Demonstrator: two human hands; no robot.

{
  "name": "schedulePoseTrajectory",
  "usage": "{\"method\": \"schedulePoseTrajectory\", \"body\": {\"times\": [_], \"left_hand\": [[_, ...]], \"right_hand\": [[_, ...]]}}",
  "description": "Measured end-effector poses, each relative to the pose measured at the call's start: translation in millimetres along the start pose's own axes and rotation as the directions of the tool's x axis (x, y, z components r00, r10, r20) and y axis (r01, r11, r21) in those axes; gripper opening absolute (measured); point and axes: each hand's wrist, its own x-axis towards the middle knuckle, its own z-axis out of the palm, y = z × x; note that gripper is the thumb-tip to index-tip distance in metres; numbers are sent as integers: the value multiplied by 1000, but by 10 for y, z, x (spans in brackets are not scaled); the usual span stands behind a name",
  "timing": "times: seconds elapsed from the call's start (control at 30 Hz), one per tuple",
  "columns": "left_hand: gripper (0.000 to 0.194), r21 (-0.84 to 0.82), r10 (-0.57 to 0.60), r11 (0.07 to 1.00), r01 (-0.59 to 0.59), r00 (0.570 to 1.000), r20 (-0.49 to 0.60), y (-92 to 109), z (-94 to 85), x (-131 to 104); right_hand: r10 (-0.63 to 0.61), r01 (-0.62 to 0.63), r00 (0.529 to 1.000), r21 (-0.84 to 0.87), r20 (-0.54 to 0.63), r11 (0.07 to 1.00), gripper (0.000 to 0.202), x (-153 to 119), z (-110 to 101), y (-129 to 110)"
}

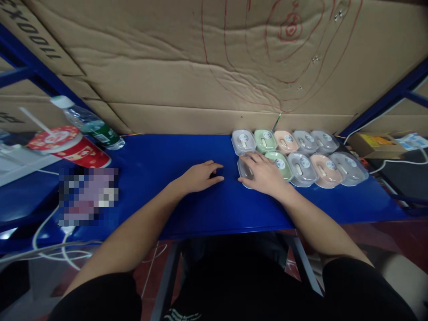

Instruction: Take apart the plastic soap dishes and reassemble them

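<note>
On the blue table, my left hand (202, 175) holds nothing, its thumb and index finger apart and pointing right. My right hand (264, 173) lies over a greyish clear-lidded plastic container (244, 167) at the front-left end of a two-row group. Its fingers reach across the far side of the lid and its thumb is at the near side, so most of that container is covered. Beside it stand a green container (282, 166), a grey one (302, 169) and a peach one (326, 171). Behind are more, including a pale grey one (244, 141).
A red paper cup (82, 149) with a straw and a water bottle (96, 129) stand at the left, near a blurred-out item (88, 196) and white cables. Cardboard (160, 67) walls the back. An open box (376, 145) stands at the right, beyond a blue frame.
</note>
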Motion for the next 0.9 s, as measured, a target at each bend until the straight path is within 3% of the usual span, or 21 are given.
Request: {"method": "schedulePoseTrajectory", "body": {"times": [0.3, 0.6, 0.73, 0.9], "left_hand": [[59, -2, -8, 1000, 8, 1000, 6, 41, -26, 3], [56, 9, 33, 999, -32, 999, -28, 19, -5, 3], [59, 6, 1, 1000, -1, 1000, -5, 46, -11, -4], [98, -124, -29, 992, 13, 991, -132, 71, -10, -18]], "right_hand": [[48, -25, 992, 186, -121, 982, 65, 39, 16, 59], [42, 52, 965, 345, -260, 937, 57, 44, 62, 82], [-14, 163, 932, 383, -363, 909, 54, 32, 84, 83], [-226, 415, 857, 360, -464, 835, 49, -11, 83, 11]]}}
